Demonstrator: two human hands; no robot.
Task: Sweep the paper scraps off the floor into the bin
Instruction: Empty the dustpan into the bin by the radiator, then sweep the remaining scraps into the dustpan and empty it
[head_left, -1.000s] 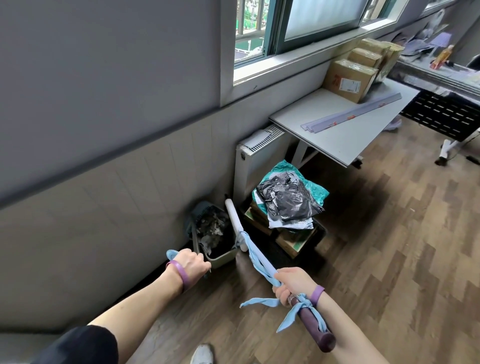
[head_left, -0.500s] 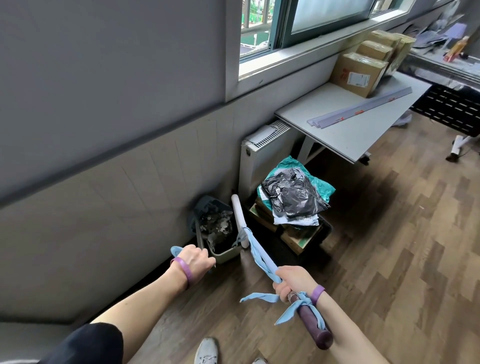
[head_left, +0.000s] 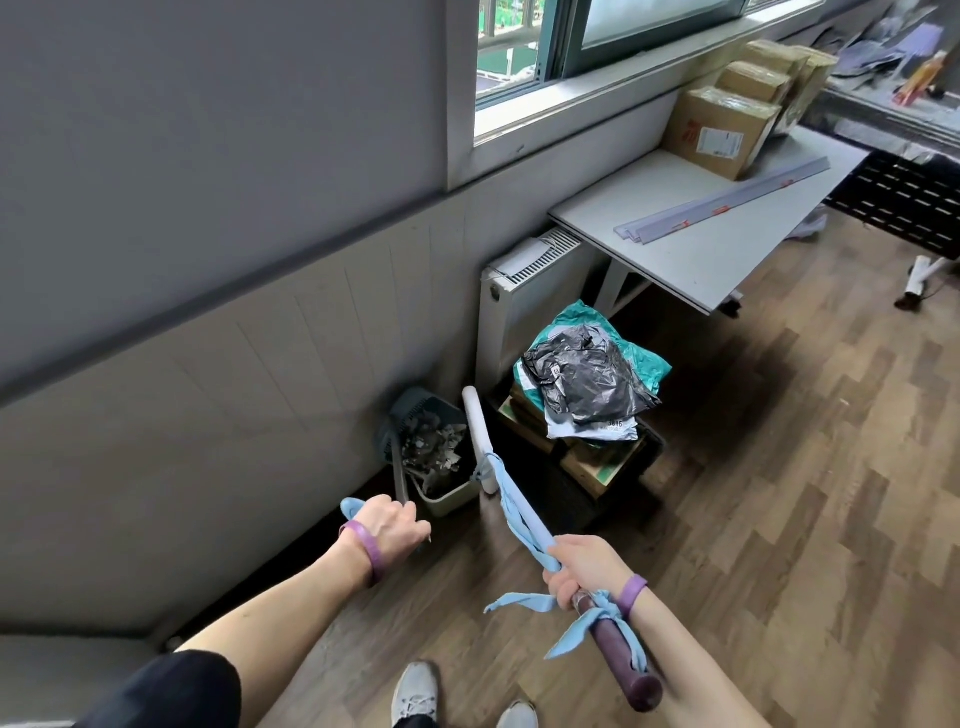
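Paper scraps (head_left: 434, 451) look light and fluttery, already heaped in the dustpan (head_left: 415, 415) tipped over the small bin (head_left: 451, 496) by the wall, so no need to grab them directly. Left hand (head_left: 387, 525) is closed round the dustpan handle, right hand (head_left: 584, 564) wrapped round the broom stick (head_left: 524, 519). Smooth wood floor (head_left: 779, 467), cluttered corner, desk (head_left: 691, 249) further right.

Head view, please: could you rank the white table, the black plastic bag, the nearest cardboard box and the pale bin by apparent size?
1. White table, clearly largest.
2. Black plastic bag and nearest cardboard box: look alike; the box stands farther, so unranked.
3. Pale bin, smallest, partly hidden.
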